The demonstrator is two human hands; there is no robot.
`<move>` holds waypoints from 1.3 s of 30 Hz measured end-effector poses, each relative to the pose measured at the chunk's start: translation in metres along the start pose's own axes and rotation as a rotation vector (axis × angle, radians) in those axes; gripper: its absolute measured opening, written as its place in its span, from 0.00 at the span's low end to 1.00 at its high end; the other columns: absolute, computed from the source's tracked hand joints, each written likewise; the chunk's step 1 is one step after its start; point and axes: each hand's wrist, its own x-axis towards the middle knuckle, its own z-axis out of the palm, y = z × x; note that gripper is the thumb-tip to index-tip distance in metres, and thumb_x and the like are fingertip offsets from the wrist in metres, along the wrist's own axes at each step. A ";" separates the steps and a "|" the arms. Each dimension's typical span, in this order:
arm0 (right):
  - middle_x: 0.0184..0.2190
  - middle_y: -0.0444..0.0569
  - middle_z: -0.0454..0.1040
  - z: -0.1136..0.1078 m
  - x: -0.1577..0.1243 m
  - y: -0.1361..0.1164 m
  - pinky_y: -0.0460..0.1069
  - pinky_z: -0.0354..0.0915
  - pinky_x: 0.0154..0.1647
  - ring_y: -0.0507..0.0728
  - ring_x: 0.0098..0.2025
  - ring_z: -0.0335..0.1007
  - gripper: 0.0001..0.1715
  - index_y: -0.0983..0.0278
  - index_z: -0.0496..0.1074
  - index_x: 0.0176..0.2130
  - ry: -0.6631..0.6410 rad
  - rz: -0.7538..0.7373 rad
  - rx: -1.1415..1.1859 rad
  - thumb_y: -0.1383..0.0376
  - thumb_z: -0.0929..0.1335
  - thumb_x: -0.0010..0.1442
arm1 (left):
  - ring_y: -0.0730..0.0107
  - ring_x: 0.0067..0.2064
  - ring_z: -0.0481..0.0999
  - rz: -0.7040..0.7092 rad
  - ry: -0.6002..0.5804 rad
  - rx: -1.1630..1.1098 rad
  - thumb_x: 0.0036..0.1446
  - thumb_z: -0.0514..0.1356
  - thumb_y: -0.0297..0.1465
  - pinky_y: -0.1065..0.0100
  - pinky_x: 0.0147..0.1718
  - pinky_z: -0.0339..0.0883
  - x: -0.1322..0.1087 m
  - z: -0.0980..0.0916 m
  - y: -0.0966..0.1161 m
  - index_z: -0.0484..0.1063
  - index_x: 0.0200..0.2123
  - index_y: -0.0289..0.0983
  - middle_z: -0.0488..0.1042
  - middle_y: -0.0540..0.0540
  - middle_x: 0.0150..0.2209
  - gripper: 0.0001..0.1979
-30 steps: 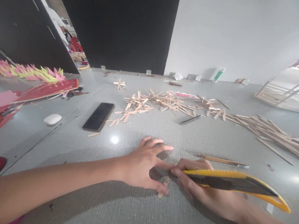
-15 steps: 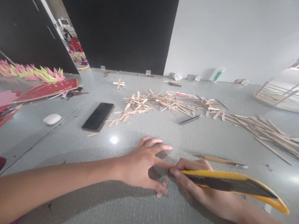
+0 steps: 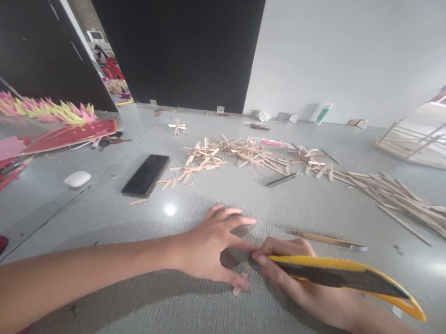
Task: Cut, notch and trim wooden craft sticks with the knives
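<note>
My left hand [image 3: 212,245] presses fingertips down on a short wooden stick [image 3: 242,279] lying on the grey floor; thumb and forefinger pin it. My right hand [image 3: 290,271] grips a yellow and black utility knife [image 3: 343,275], its front end at the stick between the two hands. The blade tip is hidden by my fingers. A pencil [image 3: 325,240] lies just beyond my right hand.
A heap of cut wooden sticks [image 3: 245,155] lies ahead, with longer sticks [image 3: 402,199] to the right. A black phone [image 3: 146,175], a white earbud case [image 3: 77,179], a dark pen [image 3: 283,179], coloured paper shapes [image 3: 39,123] at left, a stick frame [image 3: 421,142] at far right.
Both hands stay on the stick; the knife has shifted very slightly left and down. The view has drifted a little.
</note>
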 end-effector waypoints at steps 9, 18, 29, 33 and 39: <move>0.26 0.39 0.75 0.003 -0.003 0.008 0.54 0.65 0.40 0.56 0.32 0.72 0.21 0.54 0.72 0.36 0.012 0.022 -0.002 0.48 0.61 0.74 | 0.34 0.73 0.49 0.007 0.017 -0.016 0.54 0.70 0.55 0.32 0.67 0.41 0.000 0.000 0.000 0.76 0.59 0.57 0.58 0.47 0.73 0.30; 0.28 0.42 0.77 0.002 -0.005 0.010 0.54 0.67 0.40 0.57 0.34 0.73 0.21 0.54 0.74 0.36 0.014 0.023 -0.023 0.49 0.61 0.74 | 0.34 0.73 0.49 0.004 0.003 -0.014 0.55 0.68 0.57 0.31 0.67 0.42 0.000 -0.001 0.000 0.75 0.60 0.56 0.57 0.46 0.73 0.31; 0.27 0.39 0.76 0.002 -0.001 -0.003 0.53 0.69 0.40 0.56 0.32 0.73 0.23 0.55 0.72 0.33 0.062 -0.026 -0.053 0.51 0.59 0.75 | 0.33 0.73 0.48 -0.010 -0.008 -0.012 0.55 0.67 0.57 0.29 0.66 0.40 -0.001 0.000 0.003 0.73 0.60 0.60 0.55 0.49 0.73 0.30; 0.29 0.39 0.77 0.003 -0.002 -0.006 0.54 0.70 0.39 0.57 0.36 0.75 0.24 0.55 0.72 0.32 0.074 -0.018 -0.053 0.47 0.60 0.74 | 0.33 0.72 0.51 -0.011 0.046 0.034 0.54 0.69 0.56 0.31 0.66 0.43 -0.001 0.006 0.004 0.75 0.59 0.57 0.58 0.46 0.72 0.30; 0.24 0.40 0.71 0.007 0.000 -0.006 0.54 0.66 0.33 0.56 0.27 0.69 0.24 0.57 0.65 0.29 0.123 -0.068 -0.087 0.53 0.59 0.75 | 0.30 0.72 0.51 -0.012 0.024 0.054 0.59 0.66 0.55 0.27 0.65 0.42 0.001 0.005 0.010 0.76 0.56 0.54 0.57 0.43 0.72 0.25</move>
